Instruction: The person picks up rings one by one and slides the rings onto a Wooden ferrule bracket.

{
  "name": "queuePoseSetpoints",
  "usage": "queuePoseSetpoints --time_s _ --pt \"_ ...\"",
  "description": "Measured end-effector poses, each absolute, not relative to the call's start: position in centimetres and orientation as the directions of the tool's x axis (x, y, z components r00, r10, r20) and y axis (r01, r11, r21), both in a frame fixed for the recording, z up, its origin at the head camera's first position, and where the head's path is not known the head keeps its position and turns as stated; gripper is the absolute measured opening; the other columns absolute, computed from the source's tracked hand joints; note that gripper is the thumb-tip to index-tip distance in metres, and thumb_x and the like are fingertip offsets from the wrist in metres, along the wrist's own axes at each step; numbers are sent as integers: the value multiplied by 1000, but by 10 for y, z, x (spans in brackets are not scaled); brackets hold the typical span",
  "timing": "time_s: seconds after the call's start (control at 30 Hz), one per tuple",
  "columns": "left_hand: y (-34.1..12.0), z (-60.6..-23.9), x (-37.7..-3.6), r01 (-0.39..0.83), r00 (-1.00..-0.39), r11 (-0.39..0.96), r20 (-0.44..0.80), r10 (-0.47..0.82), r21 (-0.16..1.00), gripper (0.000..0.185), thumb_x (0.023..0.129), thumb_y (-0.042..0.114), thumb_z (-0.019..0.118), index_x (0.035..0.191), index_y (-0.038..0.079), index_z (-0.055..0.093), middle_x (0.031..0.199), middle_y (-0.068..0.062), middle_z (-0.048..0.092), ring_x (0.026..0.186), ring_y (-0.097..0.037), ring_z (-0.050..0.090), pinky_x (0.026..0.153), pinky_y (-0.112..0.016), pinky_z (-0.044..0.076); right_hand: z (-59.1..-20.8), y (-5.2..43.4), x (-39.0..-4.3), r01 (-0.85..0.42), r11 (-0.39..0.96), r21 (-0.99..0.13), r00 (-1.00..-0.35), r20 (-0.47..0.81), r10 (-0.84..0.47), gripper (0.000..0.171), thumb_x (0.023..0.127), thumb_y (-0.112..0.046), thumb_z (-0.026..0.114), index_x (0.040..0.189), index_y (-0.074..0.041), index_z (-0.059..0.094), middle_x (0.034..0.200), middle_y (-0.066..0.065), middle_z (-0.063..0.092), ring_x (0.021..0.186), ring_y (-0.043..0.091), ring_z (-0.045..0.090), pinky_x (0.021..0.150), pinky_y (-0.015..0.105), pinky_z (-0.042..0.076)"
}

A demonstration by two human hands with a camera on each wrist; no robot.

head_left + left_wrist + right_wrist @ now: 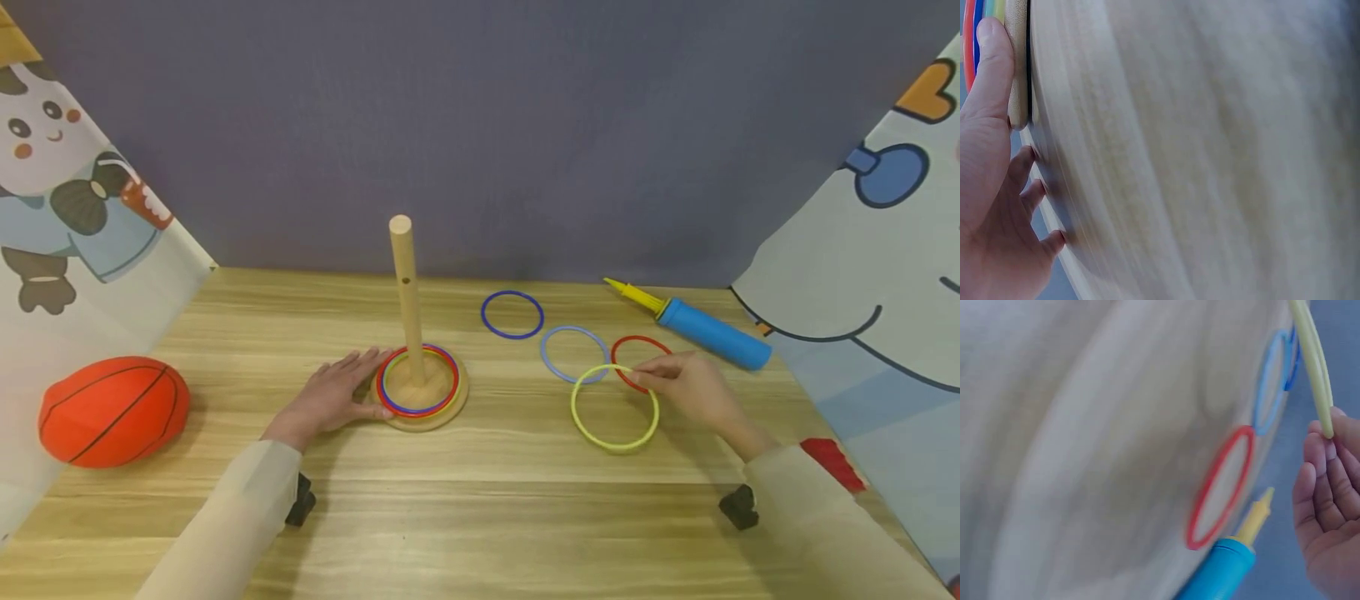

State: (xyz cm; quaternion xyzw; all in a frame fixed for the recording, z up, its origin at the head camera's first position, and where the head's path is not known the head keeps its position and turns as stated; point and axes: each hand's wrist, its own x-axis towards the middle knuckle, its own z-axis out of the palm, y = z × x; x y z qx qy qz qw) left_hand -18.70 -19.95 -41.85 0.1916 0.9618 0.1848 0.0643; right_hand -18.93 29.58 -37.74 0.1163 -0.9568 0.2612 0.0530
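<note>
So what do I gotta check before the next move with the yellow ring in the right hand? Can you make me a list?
1. Yellow ring pinched by the right hand: ok.
2. Post standing up, its top free of rings: ok.
3. Yellow ring lined up over the post: not ok, it is off to the right.
4. Left hand touching the stand at its round base: ok.
5. Left hand pressing firmly enough to steady it: cannot tell.
6. Dark blue ring, light blue ring and loose red ring away from the base: ok, they lie to its right.
</note>
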Motion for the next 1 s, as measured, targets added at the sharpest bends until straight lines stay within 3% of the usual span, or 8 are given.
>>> queuePoseSetpoints --time_s 0.27,0.5,0.73,1.0 --pt "-200 -418 -186 345 -920 859 -47 390 380 97 68 67 59 145 21 23 148 -12 22 133 -38 18 103 -61 11 -331 285 -195 -229 814 -533 -973 139 -183 31 79 -43 67 96 -17 73 80 0 70 71 10 62 42 25 40" --pt "-200 -419 -186 350 -918 856 -41 393 380 97 68 68 59 145 20 24 148 -12 23 133 -38 19 103 -61 12 -278 271 -203 -187 788 -586 -982 140 -129 36 76 -49 66 96 -20 73 85 -2 70 84 7 63 70 20 45" --pt "-200 -419 -186 352 -918 855 -39 396 381 97 68 67 59 145 19 24 148 -12 23 133 -38 19 103 -61 12 -228 242 -209 -222 689 -690 -975 173 -141 39 76 -45 68 100 -14 71 85 0 71 78 14 64 64 23 52" --pt "-200 -419 -186 344 -919 854 -47 392 391 98 67 69 59 145 22 23 148 -11 22 133 -38 18 104 -61 11 -192 194 -216 -249 593 -766 -968 172 -184 39 74 -40 71 99 -11 71 84 5 70 72 18 60 62 22 49"
